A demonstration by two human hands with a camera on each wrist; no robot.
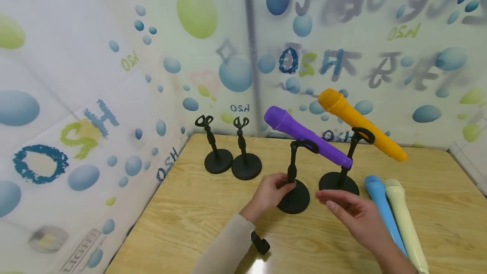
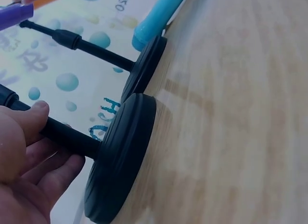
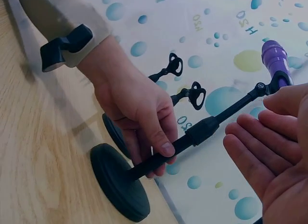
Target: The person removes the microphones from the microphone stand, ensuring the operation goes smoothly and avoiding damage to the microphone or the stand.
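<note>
My left hand [image 1: 269, 193] grips the lower pole of a black microphone stand [image 1: 296, 200], with its thumb and fingers round the pole just above the round base. A purple microphone [image 1: 304, 135] rests tilted in that stand's clip. Beside it on the right, another stand [image 1: 334, 181] bears an orange microphone [image 1: 365, 122]. My right hand [image 1: 359, 220] hovers to the right of the gripped stand, fingers extended and holding nothing. In the right wrist view, the left hand [image 3: 144, 111] shows on the pole, while the open palm of the right hand [image 3: 276, 151] lies near the purple microphone [image 3: 276, 60].
Two black stands [image 1: 217, 160] [image 1: 246, 166] with bare clips stand at the back left of the wooden table [image 1: 182, 219]. A blue microphone [image 1: 383, 206] and a pale yellow one [image 1: 407, 223] lie side by side at the right. Printed wall sheeting [image 1: 213, 67] borders the table's back.
</note>
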